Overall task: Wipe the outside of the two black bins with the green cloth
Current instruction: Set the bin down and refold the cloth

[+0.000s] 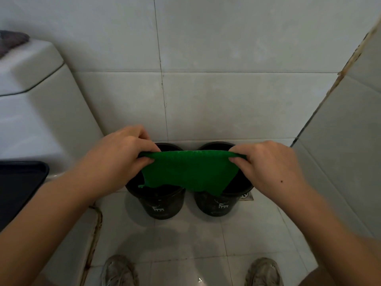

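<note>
**A:** What is in the room, starting with the biggest things?

**B:** A pale tiled wall fills the upper view, meeting a tiled floor. A white toilet stands along the left edge. Against the foot of the wall stand two black bins, side by side and almost touching: the left bin and the right bin, each with a small white deer mark on its front.

**A:** And the cloth?

**B:** The green cloth is held up in the air in front of and above both bins, stretched flat between two hands so it hides most of their open tops. The left hand pinches its upper left corner; the right hand pinches the upper right. Both grips are closed on the cloth, thumb against fingers. It touches neither bin, as far as I can tell.

**A:** How would these things handle?

**B:** The cloth looks thin, soft and limp (its lower edge droops unevenly), so bunching it into one palm would probably suit wiping better than a corner pinch. The bins seem light, stiff plastic and may slide on the smooth tile; steadying one by its rim with the free hand looks sensible.

**A:** Anything smaller?

**B:** Two worn shoes, the left and the right, at the bottom edge.
</note>
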